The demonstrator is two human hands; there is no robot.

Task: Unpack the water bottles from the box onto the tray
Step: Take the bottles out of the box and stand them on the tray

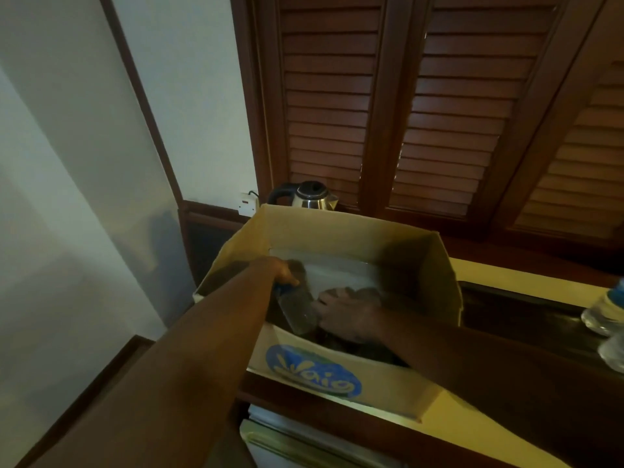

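Inside the open brown cardboard box, a clear plastic water bottle is gripped at its blue-capped end by the left hand, its long axis tilted toward the viewer; the right hand is pressed low beside it, grasp unclear; the dark tray lies rightward.

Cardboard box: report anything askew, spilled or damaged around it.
Nothing stands out. The cardboard box sits open and intact; the left hand holds a water bottle inside, tilted only by the grip. No spill shows.
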